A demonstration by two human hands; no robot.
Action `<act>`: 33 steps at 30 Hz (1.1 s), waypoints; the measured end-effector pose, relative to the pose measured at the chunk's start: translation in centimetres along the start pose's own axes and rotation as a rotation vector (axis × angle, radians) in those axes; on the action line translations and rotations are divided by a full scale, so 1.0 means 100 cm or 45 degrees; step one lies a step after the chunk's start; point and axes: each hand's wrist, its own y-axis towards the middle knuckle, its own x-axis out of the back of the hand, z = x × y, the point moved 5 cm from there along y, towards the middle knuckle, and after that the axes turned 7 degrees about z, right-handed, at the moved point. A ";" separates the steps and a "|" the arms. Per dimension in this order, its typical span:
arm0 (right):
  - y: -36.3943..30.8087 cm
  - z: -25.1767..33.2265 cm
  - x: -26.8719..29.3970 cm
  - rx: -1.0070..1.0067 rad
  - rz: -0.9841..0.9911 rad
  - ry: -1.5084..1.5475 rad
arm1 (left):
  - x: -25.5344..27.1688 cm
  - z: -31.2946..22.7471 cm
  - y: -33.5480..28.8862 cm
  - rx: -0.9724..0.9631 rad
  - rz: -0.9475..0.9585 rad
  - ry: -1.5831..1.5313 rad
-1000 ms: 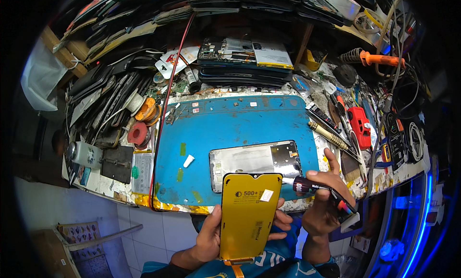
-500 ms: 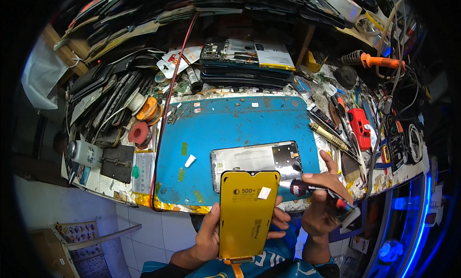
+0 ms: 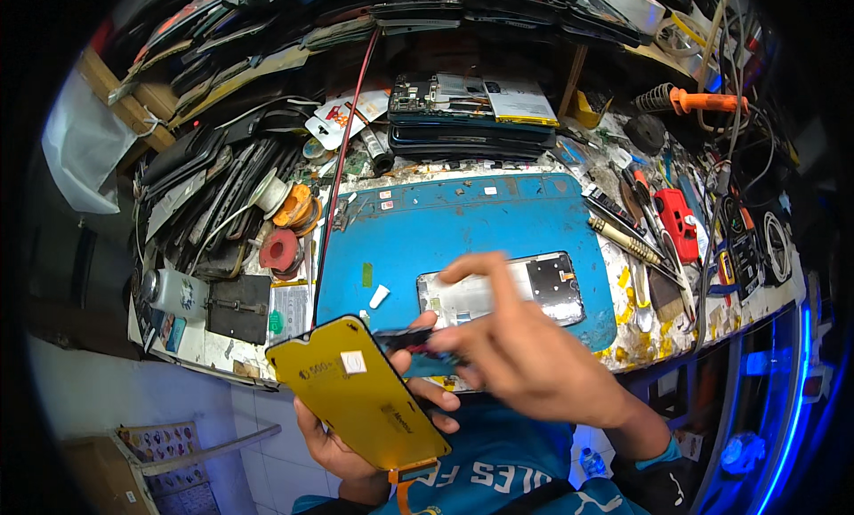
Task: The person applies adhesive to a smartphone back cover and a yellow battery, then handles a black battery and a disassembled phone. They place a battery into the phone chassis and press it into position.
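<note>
A phone screen [image 3: 360, 395] with a yellow protective film and a small white sticker is tilted in my left hand [image 3: 334, 448], which grips it by its edges. An orange flex cable [image 3: 405, 484] hangs from its lower end. My right hand [image 3: 534, 364], smeared by motion, holds a dark tube [image 3: 405, 340] close beside the screen's right edge. Left fingertips sit near the tube; whether they touch it I cannot tell. Beyond, a phone frame [image 3: 551, 288] lies on the blue mat [image 3: 427, 230], partly hidden by my right hand. A small white cap [image 3: 380, 295] rests left of it.
Stacked phone parts [image 3: 471, 115] stand behind the mat. Solder spools [image 3: 283, 251] and piled phone housings [image 3: 213, 186] fill the left side. Tweezers, a brush [image 3: 663, 297], a red tool [image 3: 676, 226] and an orange-handled iron [image 3: 707, 101] lie right. A red cable [image 3: 342, 159] crosses the mat's left edge.
The screen has swung left and tilted in my left hand. My right hand has moved left with the tube, from the screen's right side to close by its upper edge.
</note>
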 end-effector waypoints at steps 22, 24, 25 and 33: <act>0.036 0.020 -0.026 0.414 -0.245 -0.807 | 0.025 -0.066 -0.013 -0.534 -0.086 -0.117; 0.040 0.016 -0.043 0.404 -0.304 -1.405 | 0.024 -0.065 -0.009 -0.482 -0.039 -0.103; 0.043 0.012 -0.050 0.388 -0.287 -1.537 | 0.022 -0.064 -0.007 -0.437 -0.005 -0.068; 0.045 0.018 -0.034 0.468 -0.202 -0.969 | 0.012 -0.056 0.003 -0.448 0.031 -0.408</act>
